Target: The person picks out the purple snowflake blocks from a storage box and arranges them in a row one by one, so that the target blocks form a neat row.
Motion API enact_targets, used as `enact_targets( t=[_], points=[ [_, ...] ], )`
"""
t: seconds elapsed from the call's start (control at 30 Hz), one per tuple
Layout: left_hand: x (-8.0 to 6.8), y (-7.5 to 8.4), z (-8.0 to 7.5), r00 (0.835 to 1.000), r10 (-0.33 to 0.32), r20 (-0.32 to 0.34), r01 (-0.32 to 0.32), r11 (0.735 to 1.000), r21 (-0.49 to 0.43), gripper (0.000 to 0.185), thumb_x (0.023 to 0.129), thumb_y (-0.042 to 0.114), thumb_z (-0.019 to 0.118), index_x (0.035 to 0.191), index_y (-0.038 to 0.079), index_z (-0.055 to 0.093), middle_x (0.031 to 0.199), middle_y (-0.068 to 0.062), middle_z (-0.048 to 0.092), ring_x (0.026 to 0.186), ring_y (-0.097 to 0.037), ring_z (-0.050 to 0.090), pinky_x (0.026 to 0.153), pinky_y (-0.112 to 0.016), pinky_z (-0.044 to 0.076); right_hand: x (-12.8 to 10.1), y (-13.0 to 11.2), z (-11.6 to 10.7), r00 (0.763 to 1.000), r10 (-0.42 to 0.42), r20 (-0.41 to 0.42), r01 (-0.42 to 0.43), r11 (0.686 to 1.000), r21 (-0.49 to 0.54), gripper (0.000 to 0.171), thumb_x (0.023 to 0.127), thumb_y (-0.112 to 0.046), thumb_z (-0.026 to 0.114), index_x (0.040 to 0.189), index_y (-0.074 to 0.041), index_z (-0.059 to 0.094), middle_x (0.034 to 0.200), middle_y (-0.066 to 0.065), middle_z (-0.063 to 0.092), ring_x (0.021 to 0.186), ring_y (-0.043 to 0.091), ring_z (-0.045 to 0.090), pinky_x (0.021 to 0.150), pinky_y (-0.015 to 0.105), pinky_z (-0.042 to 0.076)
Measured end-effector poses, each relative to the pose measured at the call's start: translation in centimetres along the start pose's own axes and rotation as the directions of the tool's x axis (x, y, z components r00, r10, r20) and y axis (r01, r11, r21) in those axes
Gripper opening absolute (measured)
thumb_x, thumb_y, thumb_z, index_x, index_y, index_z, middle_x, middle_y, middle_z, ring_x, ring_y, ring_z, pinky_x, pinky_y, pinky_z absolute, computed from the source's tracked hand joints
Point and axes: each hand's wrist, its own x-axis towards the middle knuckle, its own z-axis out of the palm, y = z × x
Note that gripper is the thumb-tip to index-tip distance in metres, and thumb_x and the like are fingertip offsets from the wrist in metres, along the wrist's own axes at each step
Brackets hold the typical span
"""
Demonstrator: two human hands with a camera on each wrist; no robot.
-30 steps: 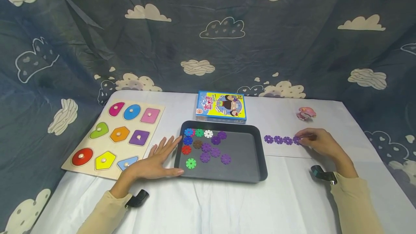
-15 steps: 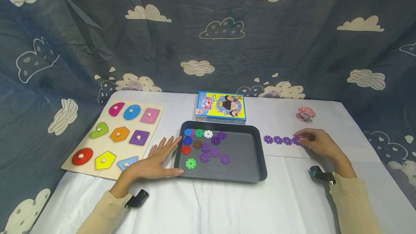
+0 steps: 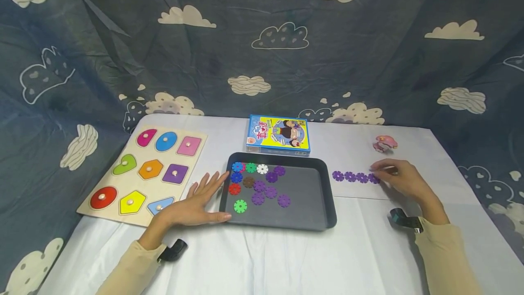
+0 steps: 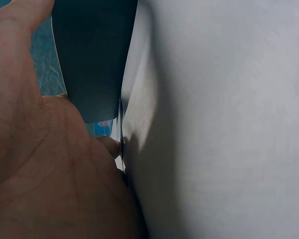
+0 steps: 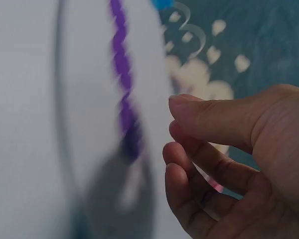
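Right hand (image 3: 402, 179) hovers just beside 4 aligned purple discs (image 3: 362, 178).

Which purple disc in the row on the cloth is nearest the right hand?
The end disc, farthest from the tray; it lies by the right hand, while the row's other discs lie closer to the tray.

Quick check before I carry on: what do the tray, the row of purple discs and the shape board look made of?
Tray: coated metal or dark plastic, hard to say; matte dark grey, with raised sides.
Purple discs: likely plastic; even colour, neatly notched edges.
Shape board: probably wood, judging by its pale tan face; its flat, bright coloured pieces look painted.
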Motion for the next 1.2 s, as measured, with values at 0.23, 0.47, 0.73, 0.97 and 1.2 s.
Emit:
enact_targets(
  t=[0.23, 0.47, 0.73, 0.97, 1.2],
  points=[
    [0.0, 0.0, 0.0, 1.0, 0.002, -0.003, -0.002, 1.0, 0.006, 0.105, 0.084, 0.064, 0.068, 0.161, 0.04, 0.001, 0.17, -0.009, -0.005, 0.155, -0.036, -0.015, 0.121, -0.063, -0.011, -0.7, -4.2, -0.5, 0.982, -0.173, -0.071, 0.173, 0.985, -0.004, 0.029, 0.096, -0.015, 0.067, 0.121, 0.0, 0.068, 0.121, 0.025, 0.066, 0.106, 0.044, 0.065, 0.088, 0.058, 0.056],
    [-0.1, 0.1, -0.2, 1.0, 0.005, -0.007, -0.005, 1.0, 0.004, 0.105, 0.085, 0.064, 0.068, 0.161, 0.038, 0.001, 0.17, -0.01, -0.005, 0.155, -0.037, -0.015, 0.12, -0.064, -0.011, -1.1, -7.9, 0.5, 0.928, -0.363, -0.081, 0.363, 0.932, -0.011, 0.022, 0.094, -0.014, 0.071, 0.112, -0.001, 0.072, 0.111, 0.016, 0.072, 0.095, 0.029, 0.068, 0.081, 0.032, 0.06],
    [-0.1, -0.1, 0.0, 1.0, 0.02, -0.003, -0.02, 1.0, 0.004, 0.103, 0.086, 0.063, 0.067, 0.161, 0.039, 0.001, 0.17, -0.01, -0.004, 0.155, -0.037, -0.014, 0.12, -0.064, -0.01, -2.3, -11.1, 2.0, 0.853, -0.517, -0.073, 0.518, 0.855, -0.006, 0.021, 0.086, -0.006, 0.077, 0.107, -0.005, 0.073, 0.101, 0.007, 0.074, 0.087, 0.016, 0.068, 0.072, 0.027, 0.059],
    [-0.1, -0.1, -0.1, 1.0, 0.02, -0.006, -0.02, 1.0, 0.022, 0.104, 0.086, 0.063, 0.067, 0.161, 0.038, 0.001, 0.17, -0.01, -0.005, 0.155, -0.037, -0.014, 0.12, -0.065, -0.01, -2.7, -14.3, 2.7, 0.795, -0.607, 0.014, 0.607, 0.795, -0.006, 0.02, 0.086, -0.01, 0.078, 0.106, -0.008, 0.073, 0.096, 0.0, 0.072, 0.084, 0.01, 0.064, 0.071, 0.031, 0.059],
    [0.1, -0.2, 0.1, 1.0, 0.017, -0.003, -0.017, 1.0, 0.017, 0.104, 0.085, 0.064, 0.067, 0.161, 0.039, 0.0, 0.17, -0.01, -0.006, 0.155, -0.037, -0.015, 0.12, -0.064, -0.01, -1.5, -16.5, 3.9, 0.784, -0.591, 0.189, 0.607, 0.794, -0.035, 0.02, 0.09, -0.014, 0.076, 0.109, -0.01, 0.072, 0.1, 0.001, 0.072, 0.087, 0.015, 0.064, 0.076, 0.038, 0.058]
  ],
)
